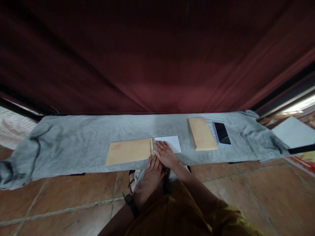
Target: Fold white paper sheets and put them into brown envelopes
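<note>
My right hand (165, 155) lies with its fingers stretched out over the left part of a folded-looking white paper (174, 143). Just below it, my left hand (153, 170) rests at the front edge of the cloth-covered table, fingers extended and close to the right hand. A brown envelope (130, 151) with faint red print lies flat to the left, its narrow flap end (151, 146) beside the paper and near my left fingertips. Both hands look flat, and neither grips anything visible. The fingers of the right hand cover part of the paper.
A grey cloth (81, 137) covers the long narrow table. To the right are a stack of brown envelopes (203, 133) and a phone (222, 133) in a purple case. A dark red curtain (157, 82) hangs behind. Another white sheet (295, 131) is at far right.
</note>
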`<state>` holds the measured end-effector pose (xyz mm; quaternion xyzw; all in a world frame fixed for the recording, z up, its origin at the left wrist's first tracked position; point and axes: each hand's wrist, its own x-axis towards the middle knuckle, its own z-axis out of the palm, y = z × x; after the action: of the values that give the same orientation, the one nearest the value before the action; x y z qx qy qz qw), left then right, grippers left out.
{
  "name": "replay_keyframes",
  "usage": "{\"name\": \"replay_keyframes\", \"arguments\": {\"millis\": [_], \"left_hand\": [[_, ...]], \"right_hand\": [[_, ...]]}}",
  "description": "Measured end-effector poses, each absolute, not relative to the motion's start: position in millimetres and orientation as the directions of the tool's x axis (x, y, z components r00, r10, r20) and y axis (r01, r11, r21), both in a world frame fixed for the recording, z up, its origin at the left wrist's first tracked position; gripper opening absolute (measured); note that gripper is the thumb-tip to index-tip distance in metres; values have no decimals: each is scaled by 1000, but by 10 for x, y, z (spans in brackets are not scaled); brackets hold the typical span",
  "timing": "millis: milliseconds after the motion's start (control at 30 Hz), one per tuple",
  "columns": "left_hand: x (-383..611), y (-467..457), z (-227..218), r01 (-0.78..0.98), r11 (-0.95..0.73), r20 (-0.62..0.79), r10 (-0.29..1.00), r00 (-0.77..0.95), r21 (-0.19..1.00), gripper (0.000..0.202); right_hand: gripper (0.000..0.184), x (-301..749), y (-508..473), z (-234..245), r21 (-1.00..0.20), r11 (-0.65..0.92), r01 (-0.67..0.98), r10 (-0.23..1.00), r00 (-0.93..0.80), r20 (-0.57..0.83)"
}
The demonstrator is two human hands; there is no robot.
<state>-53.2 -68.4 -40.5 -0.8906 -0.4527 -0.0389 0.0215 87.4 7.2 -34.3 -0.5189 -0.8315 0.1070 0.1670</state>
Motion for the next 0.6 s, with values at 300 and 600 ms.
{"name": "replay_keyframes", "arguments": {"millis": [300, 600], "left_hand": [[-494, -658, -302, 826, -563, 107, 823, 558, 20, 57], [-377, -646, -259, 850, -527, 110, 844, 525, -17, 58]], "right_hand": [[47, 1337, -604, -399, -378, 440, 814, 898, -386, 213], [46, 1820, -760, -467, -337, 339, 878, 933, -266, 244]]}}
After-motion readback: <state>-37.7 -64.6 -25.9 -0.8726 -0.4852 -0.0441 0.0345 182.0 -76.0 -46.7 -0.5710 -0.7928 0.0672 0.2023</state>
